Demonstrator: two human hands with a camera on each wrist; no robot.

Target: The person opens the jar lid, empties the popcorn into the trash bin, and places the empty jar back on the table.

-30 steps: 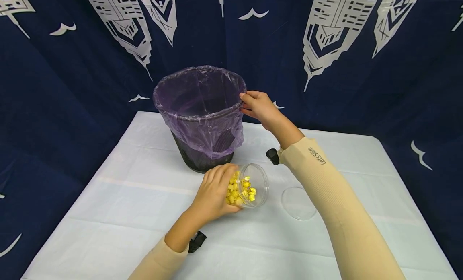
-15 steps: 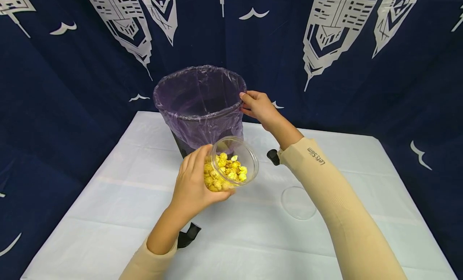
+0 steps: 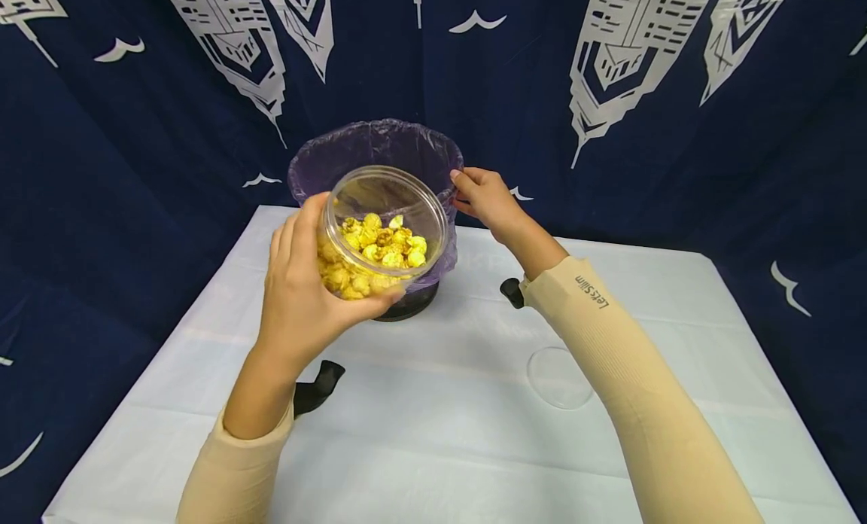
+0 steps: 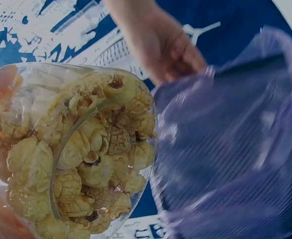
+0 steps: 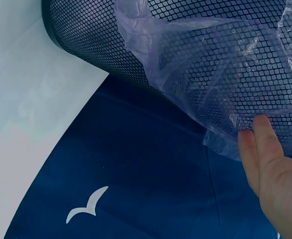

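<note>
Popcorn jar (image 3: 352,275), bin (image 3: 409,306) behind, disc (image 3: 560,378) apart

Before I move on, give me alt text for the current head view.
A person's left hand holds an open, tilted clear jar of yellow popcorn in front of a black bin with a purple liner; the right hand holds the bin near the top. A clear round lid lies on the white table.

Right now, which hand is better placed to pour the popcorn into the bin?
Probably the left hand: it holds the open jar of popcorn near the bin; the right hand holds the rim.
</note>
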